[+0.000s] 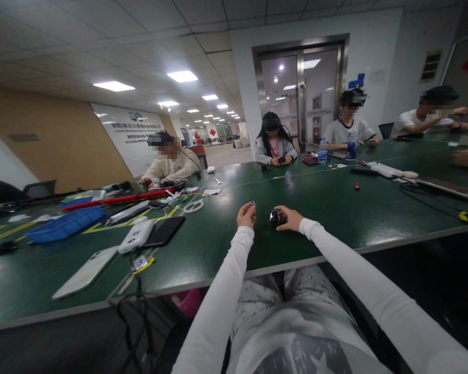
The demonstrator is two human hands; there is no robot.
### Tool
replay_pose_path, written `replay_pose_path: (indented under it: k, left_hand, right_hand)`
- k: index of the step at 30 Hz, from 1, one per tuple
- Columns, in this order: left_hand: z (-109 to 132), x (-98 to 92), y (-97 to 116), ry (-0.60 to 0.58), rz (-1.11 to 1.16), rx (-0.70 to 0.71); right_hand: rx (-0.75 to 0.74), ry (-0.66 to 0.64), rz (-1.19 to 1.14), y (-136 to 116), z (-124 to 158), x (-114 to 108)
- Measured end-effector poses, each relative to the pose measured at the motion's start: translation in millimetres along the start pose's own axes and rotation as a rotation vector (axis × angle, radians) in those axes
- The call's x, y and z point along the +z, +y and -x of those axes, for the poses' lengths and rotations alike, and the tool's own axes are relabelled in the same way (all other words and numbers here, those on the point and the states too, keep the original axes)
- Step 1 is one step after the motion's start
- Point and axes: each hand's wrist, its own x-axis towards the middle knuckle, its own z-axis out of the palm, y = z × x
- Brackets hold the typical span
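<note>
My left hand (246, 215) is closed in a pinch on a small, light metallic piece (252, 203), too small to name. Across a short gap, my right hand (290, 218) grips a black, rounded object with a shiny face (274, 218); its kind is not clear. Both hands are just above the green table (226, 249), near its front edge. Fingers cover part of each held thing.
On the left lie a blue tray (66, 224), a white phone (86, 271), a white power bank (136, 235), a black phone (165, 231) and cables (194, 206). A small red item (357, 186) and another phone (450, 187) lie right. Several people sit around the table.
</note>
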Motion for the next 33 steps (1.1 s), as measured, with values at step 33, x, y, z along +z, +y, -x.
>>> replay_pose_path:
  k: [33]
  left_hand:
    - [-6.9,-61.2,33.7,-0.175,-0.912,0.269]
  right_hand:
    - [0.027,-0.021,-0.034,0.6,-0.3,1.3]
